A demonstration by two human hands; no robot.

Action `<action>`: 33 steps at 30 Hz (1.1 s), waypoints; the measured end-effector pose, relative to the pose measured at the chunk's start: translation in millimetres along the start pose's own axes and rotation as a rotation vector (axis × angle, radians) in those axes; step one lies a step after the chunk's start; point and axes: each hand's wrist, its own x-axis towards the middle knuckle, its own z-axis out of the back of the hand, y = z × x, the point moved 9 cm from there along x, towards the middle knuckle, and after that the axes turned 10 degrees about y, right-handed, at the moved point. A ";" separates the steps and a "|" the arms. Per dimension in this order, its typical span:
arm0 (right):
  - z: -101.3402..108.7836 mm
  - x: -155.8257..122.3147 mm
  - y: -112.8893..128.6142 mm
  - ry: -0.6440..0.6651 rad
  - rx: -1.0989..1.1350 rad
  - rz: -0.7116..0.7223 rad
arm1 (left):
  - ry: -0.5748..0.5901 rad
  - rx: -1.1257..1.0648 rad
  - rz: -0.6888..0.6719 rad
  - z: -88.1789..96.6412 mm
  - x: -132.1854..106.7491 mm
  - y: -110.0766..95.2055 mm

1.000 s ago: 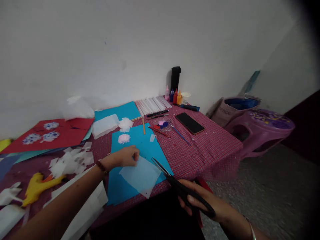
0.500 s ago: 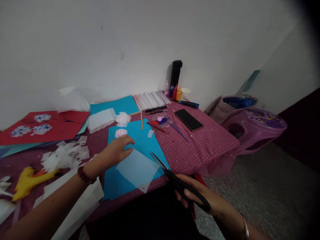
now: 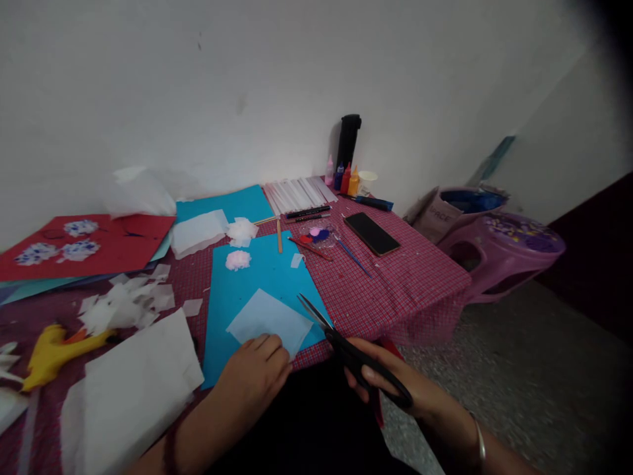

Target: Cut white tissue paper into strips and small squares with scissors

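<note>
My right hand (image 3: 380,373) holds black-handled scissors (image 3: 353,353), their blades slightly parted and pointing to the far left. Near the blade tips lies a square of thin white tissue paper (image 3: 270,316) on a blue sheet (image 3: 247,284). My left hand (image 3: 260,369) rests at the near edge of that tissue, its fingers curled over the near corner; the fingertips are partly hidden. Farther back on the blue sheet sits a pale pink crumpled-paper puff (image 3: 238,260). A white paper puff (image 3: 242,231) is just beyond it.
On the left are a red sheet with blue-white flowers (image 3: 123,244), paper scraps (image 3: 131,303), a yellow glue gun (image 3: 59,356) and folded white paper (image 3: 138,376). Rightward lie paint blobs (image 3: 316,236), a paintbrush (image 3: 352,256), a phone (image 3: 372,233) and paint bottles (image 3: 345,179). A pink stool (image 3: 494,264) stands right.
My left hand has come back toward me, from above the tissue's far side to its near corner, and its fingers have closed. My right hand with the scissors has barely moved.
</note>
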 end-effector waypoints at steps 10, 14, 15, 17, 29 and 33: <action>5.7 -21.8 -2.8 -0.083 0.059 -0.061 | -0.194 -0.795 0.143 32.6 50.1 39.1; -0.7 -38.6 -4.2 -0.031 0.076 -0.093 | -0.185 -0.511 0.255 39.6 43.6 84.3; -3.2 -41.6 -3.7 -0.013 0.074 -0.100 | -0.167 -0.382 0.297 39.4 40.3 96.4; -7.8 -46.0 -2.9 0.010 0.072 -0.125 | -0.119 -0.239 0.340 35.7 35.5 116.2; -21.5 -61.7 -41.8 -0.032 0.640 -0.126 | 0.000 -0.439 0.261 13.4 47.3 121.5; -26.8 -57.1 -44.9 0.000 0.871 -0.169 | 0.035 -0.550 0.285 8.1 37.5 116.2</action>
